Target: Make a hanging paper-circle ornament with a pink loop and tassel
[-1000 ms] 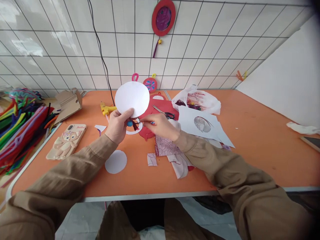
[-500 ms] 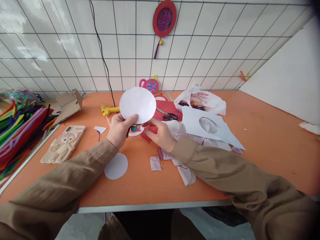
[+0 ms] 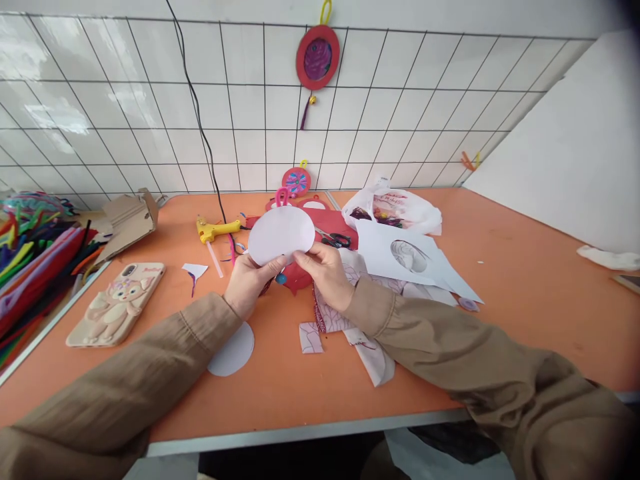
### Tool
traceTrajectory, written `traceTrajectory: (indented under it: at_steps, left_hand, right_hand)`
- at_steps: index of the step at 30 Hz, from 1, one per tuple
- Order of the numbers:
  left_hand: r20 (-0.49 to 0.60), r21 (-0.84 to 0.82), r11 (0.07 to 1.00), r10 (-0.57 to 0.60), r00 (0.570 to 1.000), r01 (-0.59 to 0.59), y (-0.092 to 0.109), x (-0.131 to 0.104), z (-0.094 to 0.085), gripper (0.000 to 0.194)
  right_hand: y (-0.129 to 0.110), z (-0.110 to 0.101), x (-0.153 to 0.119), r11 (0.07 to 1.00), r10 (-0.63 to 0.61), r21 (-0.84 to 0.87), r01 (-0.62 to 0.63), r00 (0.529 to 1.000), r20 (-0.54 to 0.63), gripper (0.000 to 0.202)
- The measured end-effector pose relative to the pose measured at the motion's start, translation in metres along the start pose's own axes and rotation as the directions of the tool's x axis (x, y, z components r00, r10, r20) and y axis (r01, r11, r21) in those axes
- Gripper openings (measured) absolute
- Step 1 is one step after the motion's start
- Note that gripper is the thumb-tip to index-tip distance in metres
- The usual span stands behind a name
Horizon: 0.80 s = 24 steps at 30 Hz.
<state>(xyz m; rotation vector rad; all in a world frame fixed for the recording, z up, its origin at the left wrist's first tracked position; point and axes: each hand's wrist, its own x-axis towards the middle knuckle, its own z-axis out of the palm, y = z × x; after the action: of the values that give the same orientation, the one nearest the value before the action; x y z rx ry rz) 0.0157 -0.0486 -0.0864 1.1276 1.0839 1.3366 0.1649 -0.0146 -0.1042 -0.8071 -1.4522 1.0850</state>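
Pinched between both my hands, a white disc sits above the middle of the table, its blank face tipped up toward me. My left hand grips the near edge on one side and my right hand grips it just beside, thumbs on top and almost meeting, fingers hidden beneath. A second ago my right fingertips were out at the dark strands below the disc; now they have come onto the disc itself. I judge that the handling has passed from the strands to the edge where they hang, with both hands steadying it.

Beyond the far edge rises a pink loop; below the near edge, between my hands, shows a blue bead.

Farther out, a yellow glue gun lies to the left and black-handled scissors just behind my right hand. Patterned fabric lies under my right wrist, so dropping that hand would likely touch it. Another white disc lies partly behind my left sleeve. My forearms cross the table's pale front edge; a tiled wall closes the back. The widest stretch of orange tabletop runs off to my right.
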Motion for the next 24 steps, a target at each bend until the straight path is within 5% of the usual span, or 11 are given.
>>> traceTrajectory:
  at_steps: [15,24]
  left_hand:
    - [0.009,-0.012,1.000,-0.019,1.000,0.019,-0.006,0.001,-0.003,0.039]
    - [0.022,-0.237,0.968,-0.075,0.997,0.078,-0.005,0.002,-0.001,0.030]
  right_hand:
    - [0.004,0.000,0.002,0.973,0.144,0.183,-0.143,0.990,0.012,0.023]
    - [0.003,-0.002,0.004,0.970,0.175,0.175,-0.170,0.984,-0.015,0.032]
